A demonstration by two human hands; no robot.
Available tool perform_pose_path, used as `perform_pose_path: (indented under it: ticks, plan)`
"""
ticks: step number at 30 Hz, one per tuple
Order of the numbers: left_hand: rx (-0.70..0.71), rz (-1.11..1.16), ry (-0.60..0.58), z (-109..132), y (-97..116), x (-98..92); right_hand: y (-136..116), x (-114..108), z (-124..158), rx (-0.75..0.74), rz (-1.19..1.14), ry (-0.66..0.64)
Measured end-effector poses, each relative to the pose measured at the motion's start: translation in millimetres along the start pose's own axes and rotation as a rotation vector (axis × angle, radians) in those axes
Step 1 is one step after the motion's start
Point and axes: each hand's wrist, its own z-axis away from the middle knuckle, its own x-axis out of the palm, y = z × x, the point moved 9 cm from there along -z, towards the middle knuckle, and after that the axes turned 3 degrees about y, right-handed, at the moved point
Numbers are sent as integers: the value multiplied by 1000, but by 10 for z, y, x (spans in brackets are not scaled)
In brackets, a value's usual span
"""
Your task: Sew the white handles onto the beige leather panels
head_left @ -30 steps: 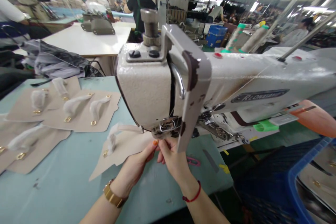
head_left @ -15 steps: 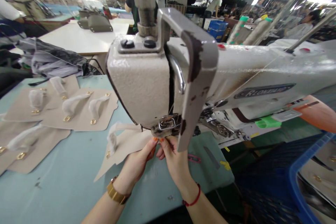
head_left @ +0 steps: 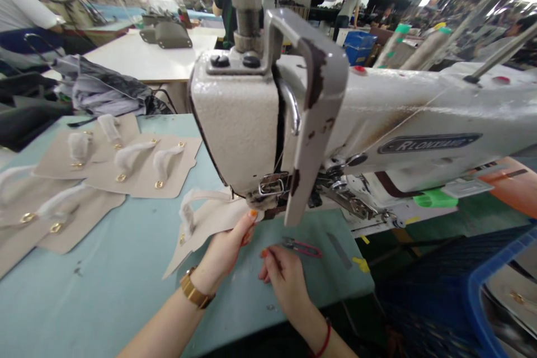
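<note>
My left hand (head_left: 230, 246) grips the near edge of a beige panel (head_left: 213, 216), thumb on top. That panel has a strap wrapped in white film at its left end, and its right end lies below the head of a white sewing machine (head_left: 235, 123). The needle area is partly hidden by the machine head and my thumb. My right hand (head_left: 287, 277) is apart from the panel, low over the table, with its fingers curled in and nothing visible in them. Just beyond it lie thread snips (head_left: 306, 248) with pink handles.
Several beige panels (head_left: 138, 179) with wrapped straps and gold fittings overlap on the pale green table (head_left: 126, 285) at left. A blue basket (head_left: 470, 285) holding more panels stands at lower right. Thread cones (head_left: 390, 47) rise behind the machine. Other people work in the background.
My right hand has let go of the panel's edge and moved down and toward me, beside the snips. My left hand still holds the panel. The view has shifted slightly.
</note>
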Motion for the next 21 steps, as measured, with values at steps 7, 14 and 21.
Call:
perform_pose_path:
  ticks: [7,14,21]
  plan:
    - [4,85,3,-34,-5,7,41,99,104,-138,285,-60]
    - [42,107,45,-117,15,-36,54,127,120,-163,325,-78]
    - [90,124,127,-182,60,-91,138,161,128,-191,328,-74]
